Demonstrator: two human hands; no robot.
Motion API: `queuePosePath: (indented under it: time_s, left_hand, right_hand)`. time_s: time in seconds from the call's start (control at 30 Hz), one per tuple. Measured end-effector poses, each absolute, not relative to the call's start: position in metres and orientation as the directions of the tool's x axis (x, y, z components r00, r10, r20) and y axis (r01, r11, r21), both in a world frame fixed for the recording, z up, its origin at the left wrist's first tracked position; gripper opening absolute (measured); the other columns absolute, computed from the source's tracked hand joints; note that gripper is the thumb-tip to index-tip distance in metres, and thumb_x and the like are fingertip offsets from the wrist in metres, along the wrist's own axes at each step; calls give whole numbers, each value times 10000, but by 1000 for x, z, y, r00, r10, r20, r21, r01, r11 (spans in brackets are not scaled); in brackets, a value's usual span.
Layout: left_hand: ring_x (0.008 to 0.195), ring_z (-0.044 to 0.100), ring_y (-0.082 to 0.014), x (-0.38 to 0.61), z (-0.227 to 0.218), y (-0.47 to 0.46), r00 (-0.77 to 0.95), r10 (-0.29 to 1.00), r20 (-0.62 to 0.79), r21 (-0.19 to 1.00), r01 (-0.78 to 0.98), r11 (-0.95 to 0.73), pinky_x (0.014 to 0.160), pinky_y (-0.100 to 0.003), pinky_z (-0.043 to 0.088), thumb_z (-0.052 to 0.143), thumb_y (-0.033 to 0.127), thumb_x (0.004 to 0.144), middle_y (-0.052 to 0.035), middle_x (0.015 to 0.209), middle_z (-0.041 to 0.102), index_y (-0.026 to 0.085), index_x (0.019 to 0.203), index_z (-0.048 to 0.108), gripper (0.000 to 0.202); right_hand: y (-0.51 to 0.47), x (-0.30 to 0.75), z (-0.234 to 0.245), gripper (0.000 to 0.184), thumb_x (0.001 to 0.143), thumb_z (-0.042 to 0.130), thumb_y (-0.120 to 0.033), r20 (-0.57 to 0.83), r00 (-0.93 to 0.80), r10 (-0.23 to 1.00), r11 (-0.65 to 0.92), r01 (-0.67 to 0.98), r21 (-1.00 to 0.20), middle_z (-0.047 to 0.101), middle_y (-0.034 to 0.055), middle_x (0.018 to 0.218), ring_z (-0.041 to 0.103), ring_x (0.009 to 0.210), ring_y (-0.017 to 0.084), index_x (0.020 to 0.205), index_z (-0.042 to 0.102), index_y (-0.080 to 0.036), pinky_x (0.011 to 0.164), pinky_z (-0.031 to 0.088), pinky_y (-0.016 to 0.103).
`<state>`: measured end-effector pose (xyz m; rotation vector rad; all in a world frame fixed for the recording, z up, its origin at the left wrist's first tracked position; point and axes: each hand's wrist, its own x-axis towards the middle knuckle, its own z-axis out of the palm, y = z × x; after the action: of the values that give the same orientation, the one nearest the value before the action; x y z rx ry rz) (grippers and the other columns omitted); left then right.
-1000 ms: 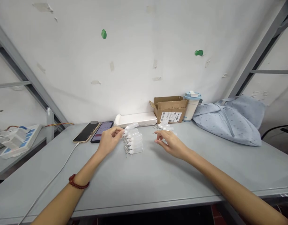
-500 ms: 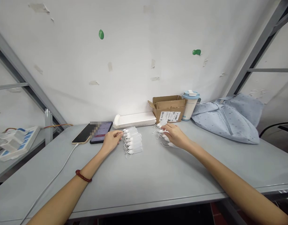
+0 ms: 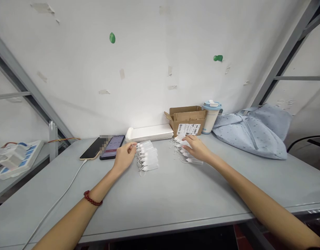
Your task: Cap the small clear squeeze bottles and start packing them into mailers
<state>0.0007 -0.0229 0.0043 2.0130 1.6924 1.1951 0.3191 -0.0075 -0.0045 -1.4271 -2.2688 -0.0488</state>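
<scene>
A neat row of small white tags with strings [image 3: 148, 156] lies in the middle of the grey table [image 3: 160, 194]. My left hand [image 3: 125, 156] rests just left of that row, fingers curled and pinched at the far end of it. A loose heap of the same white tags [image 3: 184, 152] lies to the right, near the cardboard box. My right hand [image 3: 198, 147] lies on this heap, fingers bent over the tags and touching them. What either hand grips is too small to make out.
Two phones [image 3: 102, 147] lie at the back left, one on a white cable [image 3: 58, 201]. A white flat tray [image 3: 149, 133], a cardboard box [image 3: 187, 120], a lidded cup [image 3: 211, 117] and a blue cloth bag [image 3: 253, 133] stand along the wall. A power strip [image 3: 16, 156] sits far left.
My right hand reached from the table's middle back to the loose heap of tags and settled on it. My left hand lowered a tag onto the far end of the row.
</scene>
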Motion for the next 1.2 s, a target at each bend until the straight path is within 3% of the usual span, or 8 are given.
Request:
queuePosePath:
  time_s: [0.2, 0.33, 0.47, 0.83, 1.2]
  left_hand:
    - [523, 474, -112, 21, 1, -43, 225, 769, 598, 426, 724, -543, 541, -226, 382, 408, 236, 828, 1, 600, 574, 129, 938, 630, 270]
    - [517, 464, -103, 27, -2, -48, 295, 712, 638, 360, 703, -614, 537, -223, 378, 395, 207, 844, -7, 634, 601, 145, 956, 621, 259]
    - [520, 477, -101, 26, -3, -47, 293, 694, 658, 352, 695, -627, 537, -219, 384, 399, 203, 845, -15, 665, 623, 149, 945, 620, 249]
    - [516, 480, -103, 24, -2, -46, 299, 692, 656, 340, 702, -626, 534, -219, 385, 403, 211, 841, -14, 646, 623, 149, 921, 626, 245]
    - [508, 459, -97, 25, -2, -47, 314, 686, 656, 341, 688, -640, 517, -212, 376, 401, 198, 845, -5, 611, 585, 140, 918, 616, 234]
  right_hand:
    - [-1, 323, -11, 293, 886, 424, -313, 410, -363, 837, 466, 865, -186, 534, 126, 1155, 468, 1068, 267, 1124, 516, -169, 845, 402, 404]
    - [9, 324, -11, 352, 901, 391, -321, 466, -361, 808, 452, 887, -95, 486, 125, 1244, 438, 1093, 286, 1221, 472, -197, 844, 396, 427]
    - [20, 324, -11, 347, 916, 335, -244, 448, -412, 793, 475, 879, -32, 483, 89, 1274, 423, 1103, 285, 1235, 472, -234, 820, 402, 426]
    - [38, 334, -28, 340, 877, 358, -204, 508, -373, 776, 500, 856, -134, 535, 119, 988, 495, 938, 232, 1153, 552, -163, 840, 425, 388]
    - [40, 332, -29, 332, 864, 360, -143, 515, -341, 786, 484, 858, -171, 631, 102, 962, 553, 916, 229, 1113, 578, -149, 794, 434, 350]
